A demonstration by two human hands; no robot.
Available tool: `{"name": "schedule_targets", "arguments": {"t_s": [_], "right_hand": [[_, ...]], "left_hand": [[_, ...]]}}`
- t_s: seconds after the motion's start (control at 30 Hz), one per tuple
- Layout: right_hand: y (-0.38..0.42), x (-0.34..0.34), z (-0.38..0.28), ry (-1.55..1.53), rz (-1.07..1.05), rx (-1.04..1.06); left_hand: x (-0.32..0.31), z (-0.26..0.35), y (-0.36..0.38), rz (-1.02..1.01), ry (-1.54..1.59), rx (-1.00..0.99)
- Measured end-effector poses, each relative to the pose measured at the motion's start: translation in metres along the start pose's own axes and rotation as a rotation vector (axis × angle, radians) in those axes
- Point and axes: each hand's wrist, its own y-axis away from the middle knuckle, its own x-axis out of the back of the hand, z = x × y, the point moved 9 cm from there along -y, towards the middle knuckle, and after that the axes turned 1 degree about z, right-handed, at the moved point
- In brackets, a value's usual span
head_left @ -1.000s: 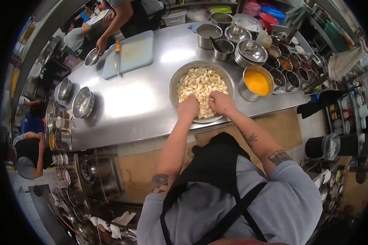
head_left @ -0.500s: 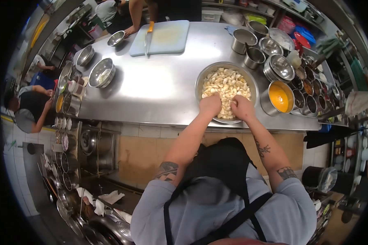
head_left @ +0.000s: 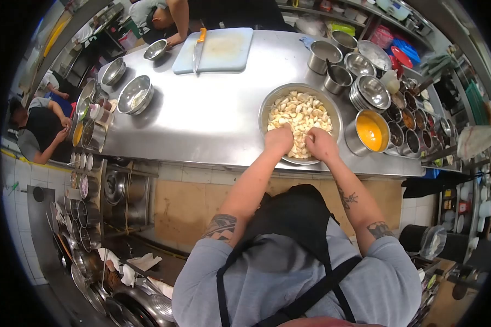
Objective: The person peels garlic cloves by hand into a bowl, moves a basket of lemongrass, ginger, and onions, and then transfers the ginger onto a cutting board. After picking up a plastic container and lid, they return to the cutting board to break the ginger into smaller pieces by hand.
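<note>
L hand [head_left: 280, 140] and R hand [head_left: 321, 144] are both at the near part of a big metal bowl [head_left: 266, 109], over/in pale pieces [head_left: 301, 109] that look like garlic cloves. Fingers curled in, tips hidden, so can't tell how far open either hand is, or if it grips any cloves. Bowl sits close to the table's near edge, prob. so both arms reach in w/o stretching; hands are set apart, one each side, w/ cloves btwn.

Immed. right: metal pot [head_left: 357, 143] of orange liquid, v. close to bowl rim; can't tell if touching. Likely the main obstacle for the R hand going sideways. Far right: stacked metal bowls [head_left: 374, 91], a smaller pot [head_left: 337, 79] w/ dark handle sticking up, then ingredient tubs [head_left: 409, 120], packed tight, prob. to keep them w/in reach.

Left side of the steel table [head_left: 185, 147] is looser: three metal bowls [head_left: 139, 84] spaced along it. Far: cutting board [head_left: 229, 49] w/ knife [head_left: 198, 52] near its left edge, handle pointing far, i.e. twd a co-worker's side. Co-worker's hand [head_left: 174, 41] is by the board's far-left corner, well apart from the clove bowl.
</note>
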Motion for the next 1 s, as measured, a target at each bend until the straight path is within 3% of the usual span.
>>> {"name": "schedule_targets", "arguments": {"t_s": [1.0], "right_hand": [[-0.0009,0.0002,-0.0001,0.044,-0.014,-0.039]], "left_hand": [[-0.0012,-0.0029,-0.0036,0.038,0.029,0.022]]}}
